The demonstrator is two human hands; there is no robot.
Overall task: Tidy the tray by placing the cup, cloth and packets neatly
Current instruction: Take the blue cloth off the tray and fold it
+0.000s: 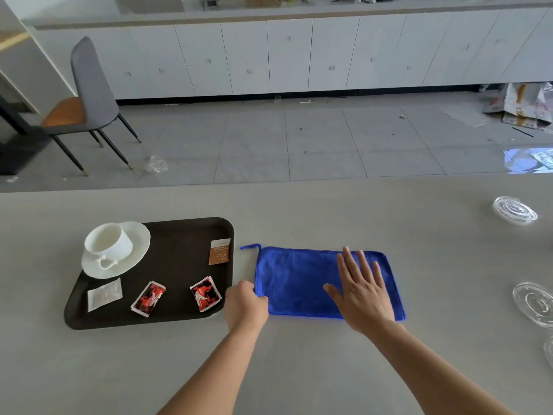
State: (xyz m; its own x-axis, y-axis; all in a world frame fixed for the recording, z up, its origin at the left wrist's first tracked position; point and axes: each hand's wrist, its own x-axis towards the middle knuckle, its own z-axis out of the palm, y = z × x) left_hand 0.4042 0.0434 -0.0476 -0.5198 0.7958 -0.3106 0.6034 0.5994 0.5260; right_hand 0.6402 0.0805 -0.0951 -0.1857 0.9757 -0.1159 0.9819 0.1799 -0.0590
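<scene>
A blue cloth [299,280] lies folded flat on the table, just right of a dark tray [179,250]. My left hand [245,304] pinches the cloth's near left corner. My right hand [363,290] rests flat on its right half, fingers spread. On the tray a white cup [107,242] stands on a white saucer [131,259] at the far left. An orange packet [220,251] leans at the tray's right rim. Two red packets [148,298] [206,293] and a white packet [104,294] lie along the near side.
Clear plastic lids [514,210] [535,304] lie at the table's right edge. Beyond the table are a tiled floor, a grey chair [89,94] at the far left, white cabinets along the back wall and litter at the far right.
</scene>
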